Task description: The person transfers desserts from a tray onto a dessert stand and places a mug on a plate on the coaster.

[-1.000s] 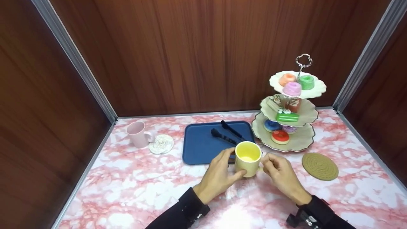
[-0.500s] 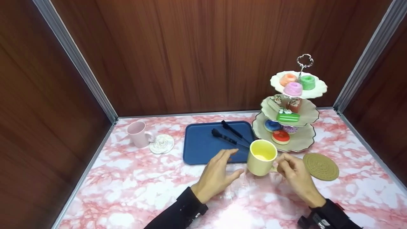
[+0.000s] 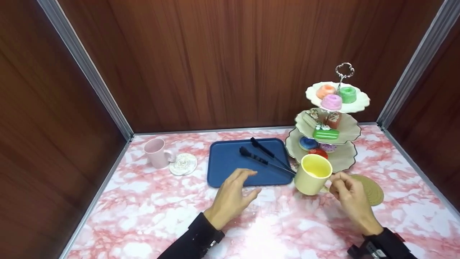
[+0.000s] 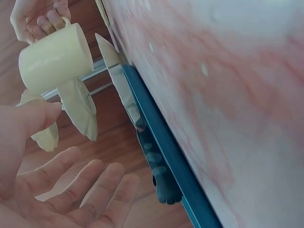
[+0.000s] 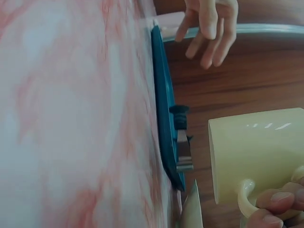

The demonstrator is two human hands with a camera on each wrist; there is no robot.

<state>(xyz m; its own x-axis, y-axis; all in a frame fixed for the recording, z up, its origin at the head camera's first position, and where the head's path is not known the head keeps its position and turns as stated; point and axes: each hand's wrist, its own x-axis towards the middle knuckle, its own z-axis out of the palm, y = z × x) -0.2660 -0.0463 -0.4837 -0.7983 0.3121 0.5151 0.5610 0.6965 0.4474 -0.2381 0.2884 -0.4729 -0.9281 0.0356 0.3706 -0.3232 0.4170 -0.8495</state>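
Note:
My right hand (image 3: 350, 196) pinches the handle of a pale yellow mug (image 3: 311, 181), which is bright yellow inside. The mug is held upright above the table, in front of the tiered stand (image 3: 345, 158). In the right wrist view, curled fingers (image 5: 278, 202) grip the mug's handle. My left hand (image 3: 231, 196) holds nothing, its fingers spread over the front edge of a blue tray (image 3: 224, 162). Two black-handled utensils (image 3: 253, 155) lie on the tray, their thin metal ends pointing right; the mug hides the tips.
The three-tier stand carries small cakes (image 3: 331, 102), cake slices (image 3: 326, 133) and doughnuts (image 3: 308, 143). A woven olive coaster (image 3: 373, 190) lies at right, partly behind my right hand. At left are a pink mug (image 3: 156, 154) and a white coaster (image 3: 183, 164). Wooden panels enclose the table.
My left hand has let go of the mug's side and drawn back to the left. The right hand has carried the mug rightward by its handle, toward the olive coaster.

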